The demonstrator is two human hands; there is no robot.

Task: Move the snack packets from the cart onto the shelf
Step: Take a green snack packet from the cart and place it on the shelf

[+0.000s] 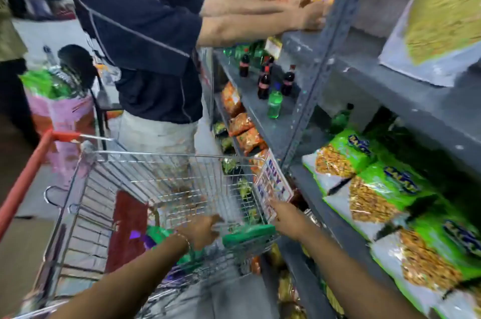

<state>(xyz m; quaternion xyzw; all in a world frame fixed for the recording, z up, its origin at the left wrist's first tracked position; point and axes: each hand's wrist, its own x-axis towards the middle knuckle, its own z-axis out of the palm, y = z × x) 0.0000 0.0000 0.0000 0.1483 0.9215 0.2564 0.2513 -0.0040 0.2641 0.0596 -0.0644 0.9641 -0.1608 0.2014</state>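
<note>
Head view: the wire cart (pixel 156 175) holds a green-and-purple snack packet (pixel 158 236) near its handle. The left hand (pixel 201 231) has fingers curled on the green handle (pixel 248 234); the right hand (pixel 287 217) (fingers blurred, cannot tell) rests at the cart rim beside the shelf (pixel 325 214), where green packets (pixel 377 188) lie.

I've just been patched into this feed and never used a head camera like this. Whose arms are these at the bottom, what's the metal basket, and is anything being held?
There is one picture, from a wide-angle camera worn on the person's head, looking forward and down. The two arms at the bottom are the wearer's. The left hand reaches into the wire shopping cart, near a green and purple snack packet; blur hides whether it grips anything. The right hand rests at the cart's green-edged rim by a printed card, holding no packet. To the right is a grey metal shelf with green snack packets lying on a lower level and cola bottles further along. Another person ahead is stocking bottles on an upper level.
</note>
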